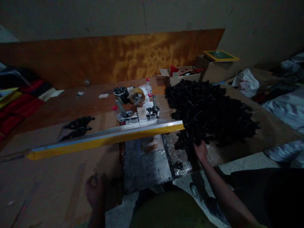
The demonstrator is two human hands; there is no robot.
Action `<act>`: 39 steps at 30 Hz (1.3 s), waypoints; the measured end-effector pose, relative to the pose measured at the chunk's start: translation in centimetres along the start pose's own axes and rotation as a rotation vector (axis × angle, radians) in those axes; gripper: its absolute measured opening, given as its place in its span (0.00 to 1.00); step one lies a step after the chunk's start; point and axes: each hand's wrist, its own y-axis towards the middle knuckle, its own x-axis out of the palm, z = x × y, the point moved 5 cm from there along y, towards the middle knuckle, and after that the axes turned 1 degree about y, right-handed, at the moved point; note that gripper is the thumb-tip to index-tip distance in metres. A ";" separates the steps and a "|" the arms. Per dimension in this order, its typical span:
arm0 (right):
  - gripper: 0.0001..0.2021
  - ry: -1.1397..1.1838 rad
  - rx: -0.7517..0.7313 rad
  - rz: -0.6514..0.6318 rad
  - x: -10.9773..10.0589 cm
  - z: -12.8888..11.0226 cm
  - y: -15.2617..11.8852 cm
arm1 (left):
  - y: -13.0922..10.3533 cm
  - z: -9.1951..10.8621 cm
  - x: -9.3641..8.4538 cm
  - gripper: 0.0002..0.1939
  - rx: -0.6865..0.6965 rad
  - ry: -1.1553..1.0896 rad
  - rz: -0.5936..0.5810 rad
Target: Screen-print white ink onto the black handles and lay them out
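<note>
My right hand (201,151) is at the near edge of a large pile of black parts (209,107), its fingers closed round one black part (189,146). Down at the left, my left hand (95,186) is over the cardboard-covered table with its fingers curled; something small and greyish shows at the fingertips, too dim to name. Between the hands lies a dark metal plate (147,171). Above it a yellow-edged screen frame (106,139) is raised, tilted, held by hinge clamps (142,115). Two black parts (78,126) lie behind the frame on the left.
Behind the clamps stand a tape roll (137,95), a black tub (121,94) and a bottle (148,88). An open carton (185,76) is at the back, beside a box bearing a yellow-edged frame (221,56). Red and yellow items (21,98) are stacked far left.
</note>
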 end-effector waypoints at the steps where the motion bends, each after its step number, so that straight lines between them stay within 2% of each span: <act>1: 0.27 0.004 -0.028 -0.041 0.2 -0.7 0.0 | -0.2 0.2 0.2 0.38 -0.011 -0.018 0.004; 5: 0.23 -0.108 -0.113 -0.176 0.3 -3.6 0.4 | -1.1 1.2 0.8 0.37 -0.050 -0.094 -0.002; 8: 0.19 -0.178 -0.249 -0.188 -0.5 -5.4 1.1 | -2.1 1.6 0.5 0.34 -0.069 -0.132 -0.003; 10: 0.16 -0.148 -0.331 -0.148 -1.4 -6.0 1.8 | -2.7 1.5 -0.1 0.32 -0.059 -0.154 0.011; 12: 0.15 -0.023 -0.370 -0.067 -2.7 -6.6 2.3 | -2.9 1.1 -0.8 0.30 -0.056 -0.184 0.030; 14: 0.18 0.215 -0.370 -0.014 -3.7 -7.7 2.0 | -2.7 0.6 -1.4 0.30 -0.077 -0.214 0.045; 16: 0.24 0.527 -0.352 -0.100 -3.7 -9.7 0.7 | -2.2 0.6 -1.8 0.29 -0.090 -0.236 0.044; 19: 0.26 0.877 -0.330 -0.448 -1.5 -14.6 -3.2 | -1.0 1.7 -2.0 0.29 -0.054 -0.298 0.040; 21: 0.24 0.898 -0.384 -0.645 0.7 -18.2 -6.0 | -0.2 2.9 -2.0 0.28 -0.012 -0.338 0.032; 23: 0.21 0.806 -0.515 -0.747 2.9 -21.1 -8.0 | 0.3 3.9 -1.9 0.27 0.021 -0.355 0.026; 25: 0.18 0.653 -0.680 -0.784 5.0 -23.1 -9.2 | 0.8 4.6 -1.8 0.26 0.044 -0.365 0.014; 27: 0.13 0.470 -0.851 -0.760 6.5 -24.2 -9.5 | 1.1 4.8 -1.8 0.24 0.057 -0.389 0.010; 31: 0.09 0.175 -1.127 -0.531 6.9 -24.4 -9.7 | 2.0 5.4 -2.3 0.22 0.075 -0.459 0.024; 33: 0.12 0.073 -1.193 -0.451 6.3 -24.3 -10.2 | 2.6 6.8 -3.0 0.20 0.109 -0.506 0.040; 35: 0.18 0.013 -1.242 -0.411 5.7 -24.5 -11.3 | 3.2 9.5 -4.2 0.19 0.167 -0.603 0.069; 37: 0.23 0.003 -1.307 -0.393 5.5 -25.0 -12.9 | 3.8 13.3 -5.7 0.19 0.219 -0.765 0.071; 39: 0.26 -0.031 -1.386 -0.425 6.1 -25.5 -14.6 | 3.9 17.6 -7.2 0.20 0.256 -0.921 -0.003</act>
